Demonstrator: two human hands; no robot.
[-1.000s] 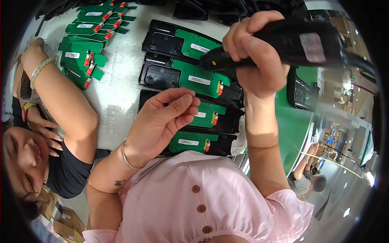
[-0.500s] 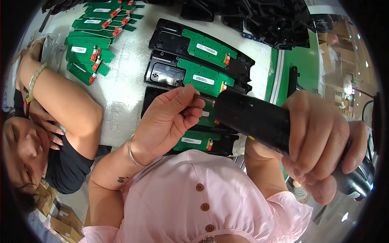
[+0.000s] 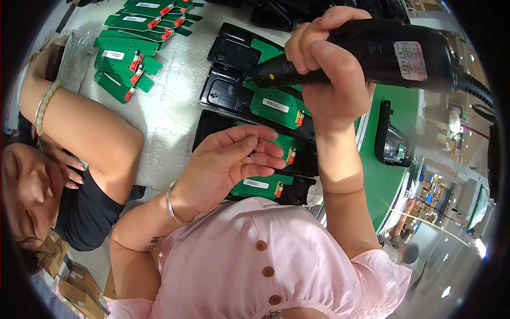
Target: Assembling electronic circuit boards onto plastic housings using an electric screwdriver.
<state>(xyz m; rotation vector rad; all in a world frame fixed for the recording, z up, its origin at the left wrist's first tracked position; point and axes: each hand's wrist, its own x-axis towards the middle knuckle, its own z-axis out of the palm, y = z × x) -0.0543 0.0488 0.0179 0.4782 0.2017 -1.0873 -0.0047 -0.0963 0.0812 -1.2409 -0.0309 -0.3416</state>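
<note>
My right hand [image 3: 334,69] is wrapped round a black electric screwdriver [image 3: 372,48] with a corded back end. Its nose points left and down, over the top-left corner of a green circuit board [image 3: 276,105] in a black plastic housing [image 3: 228,90]; the bit itself I cannot make out. Nearer to me, my left hand [image 3: 234,157] is turned palm up over the lower housings, fingers half curled and thumb against them. Small dark bits show between them, too small to name. Several such housings with boards lie in a column, partly covered by my hands.
Stacked green boards [image 3: 114,56] with red-and-white connectors lie at the far left. A co-worker's bent arm [image 3: 87,117] rests beside them. More black housings [image 3: 271,13] are heaped at the back. One black part [image 3: 393,138] stands on the green surface [image 3: 374,183] at right.
My right hand has swung the screwdriver from beside my left fingers up and away, nose now over a housing. My left hand has loosened from a pinch at the bit and lies more palm up.
</note>
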